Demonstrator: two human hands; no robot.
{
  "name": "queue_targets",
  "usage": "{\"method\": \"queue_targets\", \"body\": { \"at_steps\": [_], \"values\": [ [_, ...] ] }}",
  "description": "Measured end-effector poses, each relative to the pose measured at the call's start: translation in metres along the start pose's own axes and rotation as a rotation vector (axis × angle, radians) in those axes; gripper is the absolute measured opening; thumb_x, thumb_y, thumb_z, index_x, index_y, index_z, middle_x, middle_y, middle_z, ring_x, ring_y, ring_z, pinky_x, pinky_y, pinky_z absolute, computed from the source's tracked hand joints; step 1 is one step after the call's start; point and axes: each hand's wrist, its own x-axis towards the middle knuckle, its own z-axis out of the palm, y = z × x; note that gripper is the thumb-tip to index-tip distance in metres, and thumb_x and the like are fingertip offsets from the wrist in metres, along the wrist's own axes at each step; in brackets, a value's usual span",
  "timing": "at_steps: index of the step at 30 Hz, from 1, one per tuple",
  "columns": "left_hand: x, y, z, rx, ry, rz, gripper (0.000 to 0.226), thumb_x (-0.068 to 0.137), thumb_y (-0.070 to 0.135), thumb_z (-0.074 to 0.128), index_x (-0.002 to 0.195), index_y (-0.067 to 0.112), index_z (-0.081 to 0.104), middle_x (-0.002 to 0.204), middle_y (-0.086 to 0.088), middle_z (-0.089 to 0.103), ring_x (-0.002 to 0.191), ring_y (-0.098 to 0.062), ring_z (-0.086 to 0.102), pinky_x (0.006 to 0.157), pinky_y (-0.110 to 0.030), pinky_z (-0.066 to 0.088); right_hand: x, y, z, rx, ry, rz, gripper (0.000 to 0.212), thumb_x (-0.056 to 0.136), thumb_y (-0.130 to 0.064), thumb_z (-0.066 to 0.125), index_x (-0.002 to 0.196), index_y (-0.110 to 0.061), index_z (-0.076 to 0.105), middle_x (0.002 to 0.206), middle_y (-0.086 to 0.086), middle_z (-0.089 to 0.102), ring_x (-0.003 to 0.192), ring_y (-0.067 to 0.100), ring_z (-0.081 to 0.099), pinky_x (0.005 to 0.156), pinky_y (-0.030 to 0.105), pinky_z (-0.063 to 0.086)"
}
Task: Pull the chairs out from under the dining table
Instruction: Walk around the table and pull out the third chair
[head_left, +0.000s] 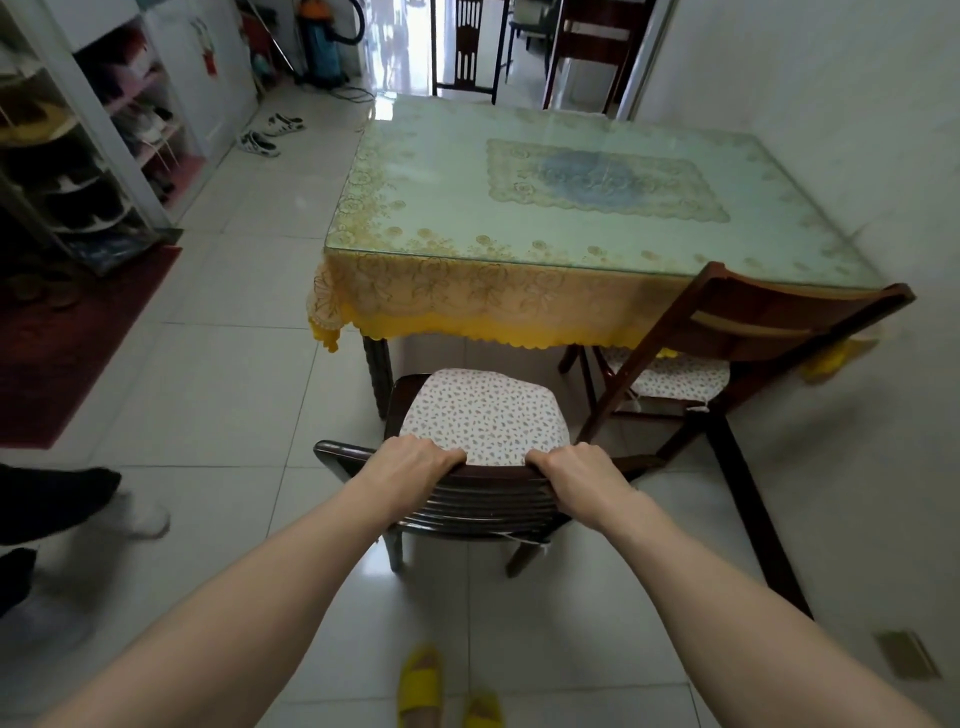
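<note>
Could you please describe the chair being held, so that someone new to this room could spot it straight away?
Start at the dining table with its yellow lace cloth. At its near edge stand two dark wooden chairs. The held chair is the one nearer the table's left leg, clear of the table, with the left hand and right hand gripping its backrest.

This is looking like a home dining area. A dining table (597, 208) with a yellow lace cloth (467, 301) under glass is standing on white floor tiles (234, 338), cushioned wooden chairs (478, 415) are sitting beside it, and a shoe rack (67, 171) is filling the left wall.
</note>
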Motion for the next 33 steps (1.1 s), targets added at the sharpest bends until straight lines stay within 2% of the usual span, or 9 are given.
{"method": "queue_targets", "body": {
  "at_steps": [8,12,18,25,33],
  "values": [
    [-0.04,0.043,0.011,-0.017,-0.019,-0.029,0.031,0.092,0.01,0.048,0.118,0.027,0.049,0.095,-0.005,0.066,0.084,-0.027,0.062,0.074,-0.04,0.053,-0.052,-0.016,0.007,-0.005,-0.008,-0.03,0.025,0.083,-0.009,0.049,0.105,-0.019,0.054,0.091,0.009,0.067,0.084,0.035,0.061,0.061,0.035,0.03],
    [-0.062,0.059,0.013,-0.004,-0.026,-0.008,0.033,0.091,0.01,0.049,0.119,0.027,0.048,0.097,-0.005,0.066,0.085,-0.027,0.063,0.073,-0.039,0.053,-0.077,-0.031,0.008,0.006,-0.015,-0.041,0.021,0.084,-0.01,0.049,0.102,-0.019,0.054,0.089,0.009,0.066,0.083,0.034,0.061,0.06,0.035,0.03],
    [-0.095,0.072,0.015,0.046,-0.007,0.018,0.037,0.086,0.006,0.047,0.117,0.027,0.049,0.094,-0.005,0.067,0.083,-0.029,0.063,0.065,-0.035,0.044,-0.107,-0.058,0.012,0.014,-0.027,-0.012,0.021,0.083,-0.01,0.048,0.101,-0.018,0.053,0.091,0.01,0.066,0.084,0.034,0.061,0.061,0.036,0.032],
    [-0.131,0.094,0.023,0.053,0.006,0.035,0.031,0.088,0.007,0.048,0.115,0.023,0.048,0.094,-0.005,0.067,0.08,-0.027,0.063,0.069,-0.038,0.051,-0.143,-0.082,0.022,0.037,-0.022,0.021,0.017,0.085,-0.01,0.049,0.1,-0.018,0.052,0.09,0.007,0.065,0.081,0.031,0.061,0.06,0.036,0.034],
    [-0.166,0.133,0.028,0.054,0.026,0.001,0.034,0.086,0.006,0.049,0.115,0.024,0.049,0.092,-0.005,0.067,0.08,-0.029,0.063,0.066,-0.036,0.048,-0.185,-0.091,0.029,0.036,-0.017,-0.011,0.015,0.087,-0.013,0.048,0.101,-0.019,0.052,0.087,0.006,0.065,0.078,0.03,0.06,0.059,0.036,0.036]
  ]
}}
